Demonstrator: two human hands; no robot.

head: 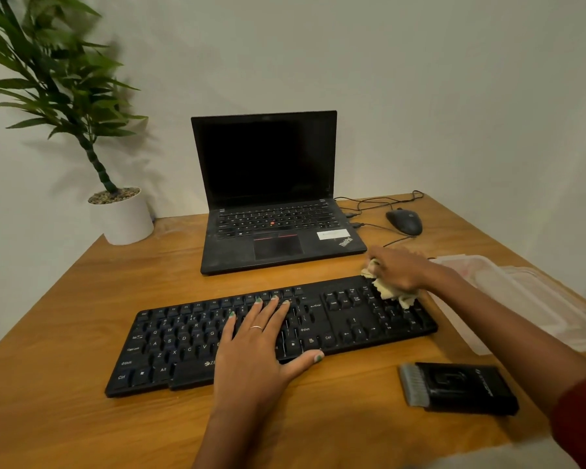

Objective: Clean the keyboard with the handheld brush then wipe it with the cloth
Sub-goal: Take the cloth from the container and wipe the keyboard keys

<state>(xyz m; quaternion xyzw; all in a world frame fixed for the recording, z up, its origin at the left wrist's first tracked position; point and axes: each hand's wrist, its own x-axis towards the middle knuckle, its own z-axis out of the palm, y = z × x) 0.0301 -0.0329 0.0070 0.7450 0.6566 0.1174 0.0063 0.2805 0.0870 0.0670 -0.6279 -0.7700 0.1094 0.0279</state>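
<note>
A black full-size keyboard lies across the middle of the wooden desk. My left hand lies flat on its middle keys, fingers straight and spread, thumb at the front edge. My right hand grips a crumpled cream cloth and holds it against the keyboard's far right corner, over the number pad. The handheld brush, black with grey bristles at its left end, lies on the desk in front of the keyboard's right end, untouched.
An open black laptop stands behind the keyboard. A wired mouse and its cable lie to its right. A white potted plant sits back left. A clear plastic container lies at the right edge.
</note>
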